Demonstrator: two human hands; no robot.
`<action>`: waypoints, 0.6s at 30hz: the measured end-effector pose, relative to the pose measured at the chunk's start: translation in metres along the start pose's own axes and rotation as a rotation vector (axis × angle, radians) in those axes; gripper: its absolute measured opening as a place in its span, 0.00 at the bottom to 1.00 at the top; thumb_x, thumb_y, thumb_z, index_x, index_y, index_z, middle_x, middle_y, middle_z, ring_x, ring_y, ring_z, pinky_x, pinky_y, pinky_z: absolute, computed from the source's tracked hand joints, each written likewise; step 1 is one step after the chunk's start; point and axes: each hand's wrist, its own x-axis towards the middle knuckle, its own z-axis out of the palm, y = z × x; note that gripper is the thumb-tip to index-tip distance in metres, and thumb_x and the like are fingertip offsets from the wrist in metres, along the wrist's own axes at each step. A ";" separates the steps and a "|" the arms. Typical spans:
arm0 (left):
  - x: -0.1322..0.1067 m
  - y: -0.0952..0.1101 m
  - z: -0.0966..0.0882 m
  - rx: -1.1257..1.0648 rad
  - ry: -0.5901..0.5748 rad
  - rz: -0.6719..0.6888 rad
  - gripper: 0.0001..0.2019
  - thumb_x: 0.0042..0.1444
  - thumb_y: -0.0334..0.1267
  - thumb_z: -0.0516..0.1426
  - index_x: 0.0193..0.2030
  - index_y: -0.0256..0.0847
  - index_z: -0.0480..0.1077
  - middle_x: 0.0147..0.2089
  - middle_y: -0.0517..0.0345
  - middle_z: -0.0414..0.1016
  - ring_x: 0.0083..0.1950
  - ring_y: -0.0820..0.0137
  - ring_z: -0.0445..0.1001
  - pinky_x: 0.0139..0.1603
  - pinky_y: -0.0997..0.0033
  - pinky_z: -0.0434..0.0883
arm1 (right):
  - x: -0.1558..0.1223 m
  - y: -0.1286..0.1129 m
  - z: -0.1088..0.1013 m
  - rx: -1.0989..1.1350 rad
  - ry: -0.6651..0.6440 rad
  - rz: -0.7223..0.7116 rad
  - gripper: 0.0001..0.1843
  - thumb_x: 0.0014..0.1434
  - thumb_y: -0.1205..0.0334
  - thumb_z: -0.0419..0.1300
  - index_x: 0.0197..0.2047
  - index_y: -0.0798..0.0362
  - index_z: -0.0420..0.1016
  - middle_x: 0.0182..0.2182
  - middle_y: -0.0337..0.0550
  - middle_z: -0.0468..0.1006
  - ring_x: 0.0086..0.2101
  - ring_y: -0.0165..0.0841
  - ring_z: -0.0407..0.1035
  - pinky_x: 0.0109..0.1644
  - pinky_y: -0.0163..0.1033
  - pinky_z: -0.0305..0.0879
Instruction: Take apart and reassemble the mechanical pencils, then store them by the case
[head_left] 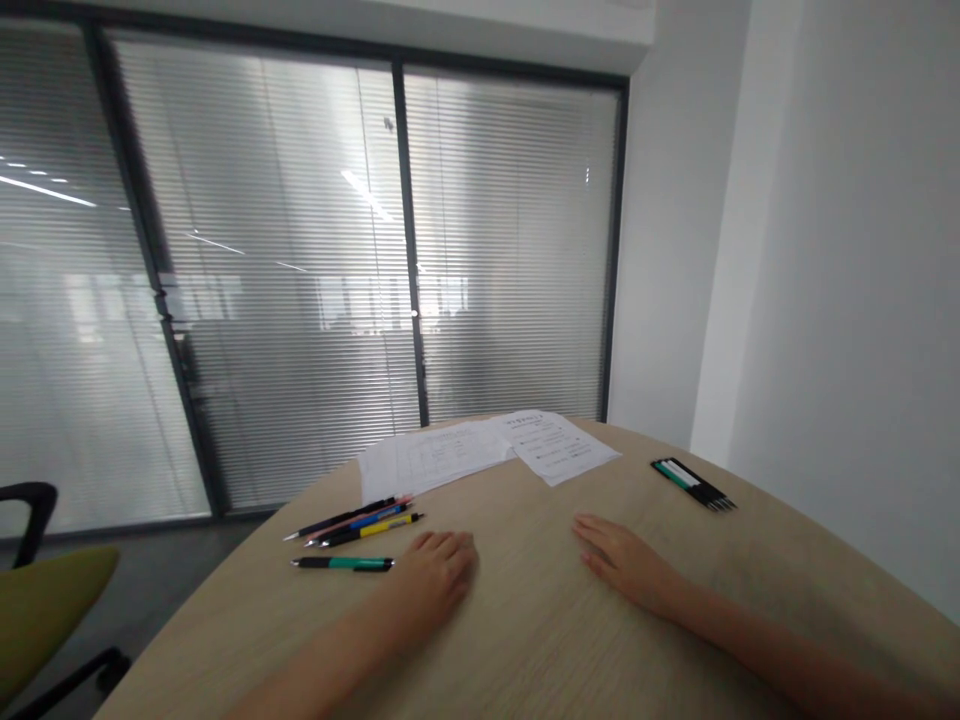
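While the green pen points crosswise leftward, right hand's open, left hand's unclear.

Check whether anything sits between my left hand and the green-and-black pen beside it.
Nothing visible does: one end of the green-and-black pen is right beside your left hand; contact is unclear. The yellow-and-black pen lies beyond, outside that path.

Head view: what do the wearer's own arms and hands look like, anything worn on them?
The left forearm and right forearm are bare, no sleeves in view. The left hand and right hand are ungloved; no watch, bracelet or cable shows.
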 end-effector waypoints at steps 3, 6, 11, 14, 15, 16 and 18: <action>-0.005 -0.014 -0.004 0.037 -0.075 -0.160 0.22 0.48 0.33 0.48 0.53 0.39 0.59 0.56 0.49 0.60 0.55 0.63 0.59 0.54 0.60 0.56 | 0.001 -0.001 0.001 -0.002 -0.001 -0.002 0.25 0.57 0.53 0.42 0.53 0.58 0.62 0.53 0.50 0.61 0.53 0.36 0.54 0.57 0.45 0.47; -0.011 -0.023 -0.010 0.096 -0.106 -0.215 0.23 0.47 0.35 0.50 0.52 0.32 0.59 0.54 0.42 0.61 0.55 0.59 0.59 0.53 0.60 0.57 | 0.001 -0.002 0.000 -0.018 0.005 0.004 0.25 0.57 0.54 0.42 0.52 0.59 0.63 0.53 0.51 0.61 0.52 0.36 0.55 0.57 0.44 0.48; -0.017 -0.031 -0.019 0.304 -0.166 -0.206 0.14 0.46 0.28 0.46 0.32 0.33 0.72 0.38 0.42 0.73 0.41 0.58 0.70 0.44 0.57 0.63 | 0.001 -0.002 0.000 -0.019 0.017 0.006 0.25 0.57 0.53 0.42 0.52 0.58 0.64 0.52 0.50 0.62 0.52 0.36 0.56 0.56 0.45 0.49; -0.016 -0.039 -0.014 0.322 -0.133 -0.195 0.15 0.42 0.24 0.46 0.27 0.35 0.73 0.34 0.43 0.74 0.40 0.57 0.71 0.43 0.56 0.64 | 0.001 -0.002 0.001 -0.015 0.019 -0.004 0.25 0.56 0.54 0.42 0.51 0.58 0.64 0.52 0.50 0.63 0.52 0.37 0.56 0.56 0.45 0.49; -0.015 -0.042 -0.011 0.305 -0.083 -0.219 0.15 0.41 0.24 0.45 0.26 0.35 0.73 0.32 0.43 0.75 0.38 0.56 0.72 0.42 0.55 0.64 | 0.001 -0.002 0.001 -0.019 0.020 -0.006 0.24 0.56 0.55 0.42 0.51 0.58 0.64 0.52 0.50 0.63 0.52 0.36 0.56 0.56 0.45 0.49; -0.014 -0.045 -0.008 0.275 -0.047 -0.232 0.15 0.42 0.24 0.44 0.26 0.35 0.73 0.31 0.43 0.75 0.36 0.56 0.72 0.41 0.55 0.64 | 0.001 -0.002 0.001 -0.026 0.022 -0.008 0.24 0.56 0.55 0.42 0.51 0.58 0.64 0.52 0.50 0.63 0.52 0.36 0.56 0.56 0.45 0.49; -0.010 -0.048 -0.005 0.233 -0.006 -0.250 0.15 0.43 0.25 0.44 0.23 0.36 0.72 0.28 0.43 0.74 0.34 0.57 0.72 0.40 0.55 0.65 | 0.001 -0.002 0.001 -0.039 0.029 -0.010 0.23 0.56 0.57 0.42 0.51 0.57 0.64 0.52 0.49 0.63 0.52 0.35 0.56 0.56 0.44 0.49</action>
